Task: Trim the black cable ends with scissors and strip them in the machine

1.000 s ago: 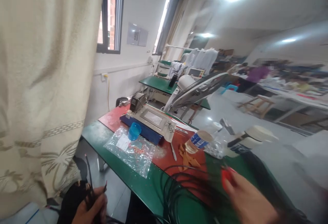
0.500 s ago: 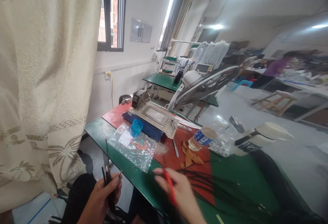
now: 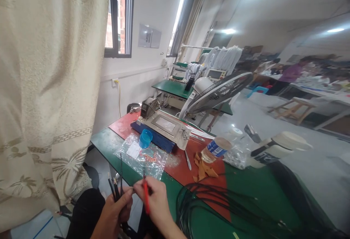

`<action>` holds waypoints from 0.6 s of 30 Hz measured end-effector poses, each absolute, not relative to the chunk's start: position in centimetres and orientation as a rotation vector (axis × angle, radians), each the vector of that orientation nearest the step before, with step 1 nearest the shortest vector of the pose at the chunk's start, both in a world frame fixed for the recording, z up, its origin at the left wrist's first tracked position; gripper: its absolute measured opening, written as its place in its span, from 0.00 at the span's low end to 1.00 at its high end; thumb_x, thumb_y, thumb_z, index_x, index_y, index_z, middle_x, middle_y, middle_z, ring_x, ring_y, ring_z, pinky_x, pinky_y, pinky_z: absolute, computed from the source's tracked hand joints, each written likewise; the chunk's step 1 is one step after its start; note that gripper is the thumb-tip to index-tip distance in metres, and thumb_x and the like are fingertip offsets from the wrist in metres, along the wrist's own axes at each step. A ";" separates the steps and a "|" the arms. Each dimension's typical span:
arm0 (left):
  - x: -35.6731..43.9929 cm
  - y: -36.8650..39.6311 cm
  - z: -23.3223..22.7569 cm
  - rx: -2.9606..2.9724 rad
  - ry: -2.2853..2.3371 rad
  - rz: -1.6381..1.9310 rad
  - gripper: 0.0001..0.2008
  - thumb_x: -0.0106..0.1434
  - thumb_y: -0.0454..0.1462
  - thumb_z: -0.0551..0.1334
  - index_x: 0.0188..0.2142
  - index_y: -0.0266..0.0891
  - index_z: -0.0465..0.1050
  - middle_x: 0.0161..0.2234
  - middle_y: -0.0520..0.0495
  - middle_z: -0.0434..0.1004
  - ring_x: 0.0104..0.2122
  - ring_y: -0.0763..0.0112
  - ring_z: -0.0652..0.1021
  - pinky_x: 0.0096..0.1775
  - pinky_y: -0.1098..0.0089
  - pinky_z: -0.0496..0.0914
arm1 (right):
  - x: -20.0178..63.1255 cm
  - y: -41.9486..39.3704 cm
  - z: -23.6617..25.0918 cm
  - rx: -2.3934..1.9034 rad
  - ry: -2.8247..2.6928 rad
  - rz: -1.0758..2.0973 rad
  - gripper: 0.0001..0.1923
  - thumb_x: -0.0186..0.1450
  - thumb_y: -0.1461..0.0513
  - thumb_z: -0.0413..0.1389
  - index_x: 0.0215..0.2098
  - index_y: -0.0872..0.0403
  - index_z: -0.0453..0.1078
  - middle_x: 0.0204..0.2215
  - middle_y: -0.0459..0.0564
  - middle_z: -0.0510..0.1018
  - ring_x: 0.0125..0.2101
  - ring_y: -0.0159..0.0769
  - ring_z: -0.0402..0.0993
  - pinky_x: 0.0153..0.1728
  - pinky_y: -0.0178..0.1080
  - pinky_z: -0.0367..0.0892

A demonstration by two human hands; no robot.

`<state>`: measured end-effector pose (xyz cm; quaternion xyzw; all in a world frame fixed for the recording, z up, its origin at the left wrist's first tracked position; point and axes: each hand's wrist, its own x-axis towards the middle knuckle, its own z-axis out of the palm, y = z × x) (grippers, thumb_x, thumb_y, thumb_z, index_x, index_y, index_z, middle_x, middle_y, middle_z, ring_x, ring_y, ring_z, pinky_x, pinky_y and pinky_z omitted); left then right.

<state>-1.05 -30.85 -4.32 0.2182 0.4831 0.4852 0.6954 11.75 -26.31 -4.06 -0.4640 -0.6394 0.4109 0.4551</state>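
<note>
My left hand [image 3: 117,208] is closed around a bunch of black cables [image 3: 111,187], whose stripped ends stick up above the fingers. In my right hand [image 3: 155,197] there is a slim red-handled tool [image 3: 146,197] with a thin dark tip pointing up and away; its exact kind is unclear. The fingertips of both hands meet, or nearly meet, over the table's front edge, and what lies between them is too small to make out. Just beyond lies a clear plastic bag [image 3: 154,171] with small orange pieces [image 3: 148,155] on it, beside a blue cup [image 3: 145,138].
A blue-based heating device [image 3: 153,137] with a small fan stands behind the bag. To the right are a metal tool [image 3: 187,160], a labelled bottle [image 3: 216,149], orange scraps [image 3: 203,168] and coiled black cables [image 3: 188,202]. A large fan [image 3: 221,91] leans over the back.
My right hand has moved left with the red-handled tool, from over the table to my left hand's fingertips. My left hand has shifted slightly right, still holding the cables.
</note>
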 end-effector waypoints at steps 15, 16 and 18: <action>-0.1 -28.7 -4.9 0.489 1.132 1.127 0.16 0.50 0.44 0.64 0.34 0.36 0.69 0.17 0.61 0.52 0.15 0.88 0.48 0.19 0.77 0.41 | 15.5 -27.6 -3.6 -1.394 -2.127 1.142 0.12 0.58 0.57 0.54 0.22 0.54 0.58 0.23 0.41 0.64 0.26 0.28 0.58 0.27 0.30 0.52; 0.0 -28.5 -5.0 0.503 1.141 1.127 0.17 0.49 0.45 0.64 0.35 0.35 0.69 0.16 0.61 0.53 0.15 0.88 0.49 0.19 0.77 0.41 | 15.4 -27.6 -3.8 -1.397 -2.130 1.132 0.13 0.59 0.56 0.53 0.22 0.54 0.58 0.23 0.40 0.64 0.25 0.28 0.58 0.26 0.30 0.51; 0.1 -28.2 -5.2 0.539 1.176 1.131 0.18 0.49 0.45 0.65 0.35 0.34 0.70 0.16 0.61 0.54 0.14 0.88 0.50 0.19 0.77 0.42 | 15.5 -27.3 -3.9 -1.396 -2.124 1.126 0.14 0.60 0.55 0.52 0.21 0.54 0.57 0.22 0.40 0.63 0.24 0.27 0.57 0.25 0.29 0.50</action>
